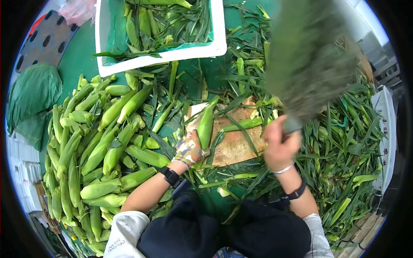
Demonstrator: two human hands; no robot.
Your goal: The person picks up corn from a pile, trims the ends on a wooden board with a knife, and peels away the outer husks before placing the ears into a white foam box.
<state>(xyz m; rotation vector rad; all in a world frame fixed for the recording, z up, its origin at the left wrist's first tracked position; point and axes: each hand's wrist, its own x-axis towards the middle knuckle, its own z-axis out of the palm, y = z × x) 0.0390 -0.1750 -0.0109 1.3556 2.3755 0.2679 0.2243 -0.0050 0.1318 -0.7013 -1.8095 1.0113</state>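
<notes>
My left hand, in a patterned glove, is closed around the lower end of a green corn ear in its husk. The ear stands with its tip pointing away from me, over the left part of a wooden chopping board. My bare right hand is closed on the handle of a broad cleaver. Its large blade is raised above the right side of the board and smeared by motion. Cut leaves and a green stalk lie on the board.
A big heap of unhusked corn ears covers the left side. Leaf and stalk trimmings pile up on the right. A white foam box with corn and leaves stands at the back. A green mesh bag sits far left.
</notes>
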